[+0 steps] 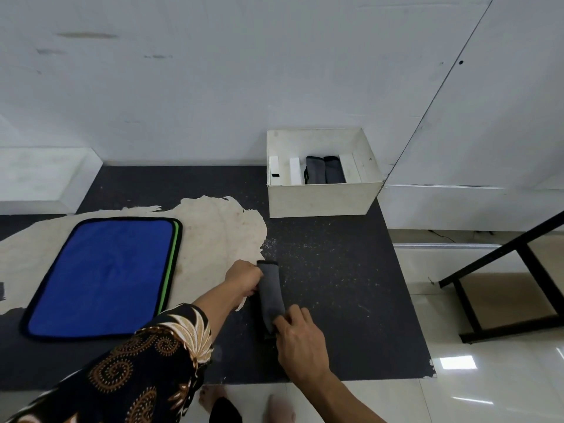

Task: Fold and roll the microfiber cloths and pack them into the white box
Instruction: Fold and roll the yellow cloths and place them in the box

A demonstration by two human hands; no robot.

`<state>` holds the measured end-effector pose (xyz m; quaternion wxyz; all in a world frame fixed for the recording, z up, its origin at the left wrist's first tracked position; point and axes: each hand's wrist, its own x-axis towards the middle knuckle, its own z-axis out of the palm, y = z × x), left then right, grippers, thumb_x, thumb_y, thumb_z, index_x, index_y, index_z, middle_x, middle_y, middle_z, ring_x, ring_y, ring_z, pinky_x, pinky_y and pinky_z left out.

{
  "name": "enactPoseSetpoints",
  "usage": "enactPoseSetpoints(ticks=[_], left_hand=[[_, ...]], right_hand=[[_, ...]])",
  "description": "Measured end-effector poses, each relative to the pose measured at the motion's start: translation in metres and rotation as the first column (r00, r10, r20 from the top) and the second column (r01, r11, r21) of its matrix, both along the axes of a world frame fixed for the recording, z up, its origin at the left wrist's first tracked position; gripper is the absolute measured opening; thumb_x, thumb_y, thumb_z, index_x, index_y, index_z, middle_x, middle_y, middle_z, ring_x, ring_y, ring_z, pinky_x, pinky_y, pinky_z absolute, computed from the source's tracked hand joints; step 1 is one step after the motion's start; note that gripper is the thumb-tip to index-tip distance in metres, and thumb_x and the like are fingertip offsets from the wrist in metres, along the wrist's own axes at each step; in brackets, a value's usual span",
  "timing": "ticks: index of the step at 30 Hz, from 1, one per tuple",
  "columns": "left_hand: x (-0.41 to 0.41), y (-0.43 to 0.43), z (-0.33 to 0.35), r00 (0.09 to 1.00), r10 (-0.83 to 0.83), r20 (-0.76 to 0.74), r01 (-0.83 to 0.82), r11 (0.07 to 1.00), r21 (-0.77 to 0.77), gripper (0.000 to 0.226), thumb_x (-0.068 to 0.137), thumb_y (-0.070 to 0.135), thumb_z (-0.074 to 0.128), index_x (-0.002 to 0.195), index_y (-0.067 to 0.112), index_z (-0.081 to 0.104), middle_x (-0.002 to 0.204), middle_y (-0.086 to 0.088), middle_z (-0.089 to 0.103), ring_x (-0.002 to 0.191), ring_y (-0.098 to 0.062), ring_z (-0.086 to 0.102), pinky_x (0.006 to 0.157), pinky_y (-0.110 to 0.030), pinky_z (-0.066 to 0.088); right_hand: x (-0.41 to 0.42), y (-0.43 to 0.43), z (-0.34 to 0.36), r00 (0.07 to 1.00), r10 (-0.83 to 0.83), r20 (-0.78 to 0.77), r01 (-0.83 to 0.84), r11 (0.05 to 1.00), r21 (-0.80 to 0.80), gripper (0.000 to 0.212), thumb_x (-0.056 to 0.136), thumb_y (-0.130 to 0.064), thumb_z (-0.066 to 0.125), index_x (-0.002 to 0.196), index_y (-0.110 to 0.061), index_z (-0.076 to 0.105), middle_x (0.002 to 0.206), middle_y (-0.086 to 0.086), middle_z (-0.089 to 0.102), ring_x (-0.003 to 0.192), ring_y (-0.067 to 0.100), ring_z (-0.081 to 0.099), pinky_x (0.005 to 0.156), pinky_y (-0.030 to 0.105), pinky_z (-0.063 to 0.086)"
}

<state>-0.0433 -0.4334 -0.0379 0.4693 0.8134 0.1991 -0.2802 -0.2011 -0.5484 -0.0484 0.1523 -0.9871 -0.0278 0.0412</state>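
Both hands are clamped on the gray roll (271,290). The left hand (244,277) is curled against its left side up by the far end. The right hand (300,340) has its fingers bent over the near end. The left fingertips are tucked behind the hand, so I'd say it's a proper hold, but I can't see them wrap all the way.

The roll lies flat on the dark table (335,285), a bit right of the middle and closer to the front edge than the back. Its long axis runs near to far, pretty much square to the front edge, with the far end leaning slightly left. That end has a dark hem and sits right at the edge of the pale worn patch (219,227) in the tabletop.

The white box (323,199) sits at the back right corner of the table, well apart from the hands. Inside, a lighter packed roll (314,169) and a darker packed roll (334,170) lie side by side, touching, long axes also near to far, between white dividers (295,170).

On the left half of the table a blue cloth (103,276) is spread flat, with a green cloth (171,264) peeking out along its right edge. The left arm wears a patterned sleeve (146,361).
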Motion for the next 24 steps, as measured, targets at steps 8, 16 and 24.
enactPoseSetpoints(ticks=[8, 16, 24], left_hand=[[0.001, 0.006, -0.007, 1.0, -0.01, -0.009, 0.011, 0.997, 0.078, 0.011, 0.081, 0.007, 0.056, 0.083, 0.003, 0.066, 0.084, -0.015, 0.067, 0.078, -0.03, 0.068, 0.067, -0.036, 0.058], [0.004, 0.007, -0.013, 0.997, -0.079, 0.016, 0.075, 0.984, 0.161, 0.011, 0.079, 0.007, 0.056, 0.078, 0.005, 0.068, 0.087, -0.021, 0.07, 0.084, -0.036, 0.069, 0.072, -0.039, 0.059], [0.006, 0.005, -0.011, 0.995, -0.097, -0.017, 0.098, 0.983, 0.154, 0.015, 0.08, 0.008, 0.056, 0.086, 0.004, 0.069, 0.089, -0.018, 0.071, 0.083, -0.032, 0.07, 0.076, -0.04, 0.061]], right_hand=[[0.006, 0.0, -0.001, 0.997, 0.069, -0.044, -0.07, 0.997, -0.034, 0.025, 0.065, -0.03, 0.083, 0.082, -0.028, 0.066, 0.08, -0.006, 0.056, 0.068, 0.011, 0.05, 0.051, 0.019, 0.041], [0.011, 0.002, -0.003, 0.986, 0.148, -0.08, -0.146, 0.989, 0.037, 0.022, 0.084, -0.025, 0.066, 0.106, -0.023, 0.06, 0.103, 0.001, 0.06, 0.085, 0.018, 0.053, 0.064, 0.028, 0.048], [0.016, -0.006, -0.004, 0.971, 0.207, -0.121, -0.206, 0.978, 0.02, 0.029, 0.099, -0.025, 0.049, 0.126, -0.02, 0.056, 0.122, 0.006, 0.051, 0.105, 0.024, 0.046, 0.082, 0.034, 0.047]])
